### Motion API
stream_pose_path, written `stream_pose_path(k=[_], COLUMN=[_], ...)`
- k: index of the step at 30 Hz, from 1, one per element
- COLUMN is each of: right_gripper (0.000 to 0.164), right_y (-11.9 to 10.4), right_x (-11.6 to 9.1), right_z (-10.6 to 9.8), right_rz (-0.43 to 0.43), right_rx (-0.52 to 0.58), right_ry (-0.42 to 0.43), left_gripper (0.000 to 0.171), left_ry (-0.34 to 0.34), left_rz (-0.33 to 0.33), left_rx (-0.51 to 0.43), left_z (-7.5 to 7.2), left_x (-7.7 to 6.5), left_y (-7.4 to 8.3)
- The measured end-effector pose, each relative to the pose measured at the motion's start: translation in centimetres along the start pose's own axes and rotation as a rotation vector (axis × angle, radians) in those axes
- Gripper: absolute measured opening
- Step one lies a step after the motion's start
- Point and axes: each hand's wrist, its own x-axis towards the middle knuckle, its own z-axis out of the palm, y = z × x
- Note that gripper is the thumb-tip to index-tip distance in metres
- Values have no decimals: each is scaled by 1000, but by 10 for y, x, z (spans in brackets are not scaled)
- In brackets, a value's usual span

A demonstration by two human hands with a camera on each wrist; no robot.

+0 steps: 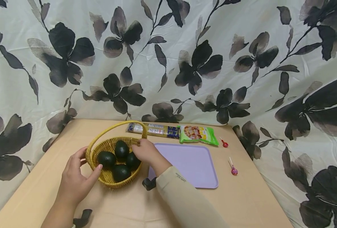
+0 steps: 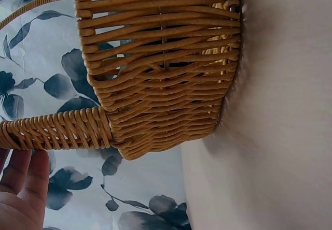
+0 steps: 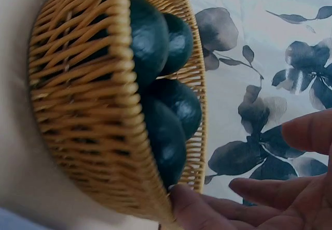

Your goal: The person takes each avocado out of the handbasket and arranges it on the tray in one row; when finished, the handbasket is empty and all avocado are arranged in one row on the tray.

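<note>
A golden woven basket (image 1: 123,183) with a tall arched handle (image 1: 111,126) stands on the table and holds several dark green avocados (image 1: 121,173). My left hand (image 1: 75,177) is at the basket's left side, its thumb close over the rim and its fingers (image 2: 31,181) nearly straight beside the handle. On the opposite side, my right hand (image 1: 148,153) is by the handle's right base. One fingertip touches the rim (image 3: 148,137) in the right wrist view, while thumb and fingers stay spread apart. Part of the right hand's underside is hidden in the head view.
Right of the basket lies a lavender tray (image 1: 185,164), partly under my right forearm. Behind it are a long blue-and-gold packet (image 1: 157,130) and a green food packet (image 1: 198,134). A red lollipop (image 1: 225,144) and a purple lollipop (image 1: 234,171) lie farther right. Floral cloth (image 1: 168,63) hangs behind.
</note>
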Motion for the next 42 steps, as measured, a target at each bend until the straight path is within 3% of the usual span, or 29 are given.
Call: stream_pose_path(k=[6,10,14,19,26,30,35,42], right_gripper=[46,35,35,38,31,23,32,20], right_y=[-7,-11,-16,-20,-24,-24,-21,-20], right_x=[4,7,10,17,23,26,33,37], right_z=[5,6,10,15,18,21,25,28], right_rz=[28,4,-36,-48,-39,-55,-59,-58], right_rx=[13,-61,-177,-241,-312,-352,-434,-420], right_ry=[-58,-92,-104,-129,-175,-182,-199,-247], left_gripper=[89,91,91,88,89,88,90,90], left_ry=[9,20,14,5,26,17,-7,-19], left_rz=[25,55,56,43,92,80,40,31], left_rx=[-31,-43,-44,-41,-56,-53,-40,-26], left_z=[-1,-1,-1,-2,-1,-2,-3,-4], left_x=[1,1,0,0,1,1,0,-1], left_y=[0,-1,-1,-2,-4,-2,0,0])
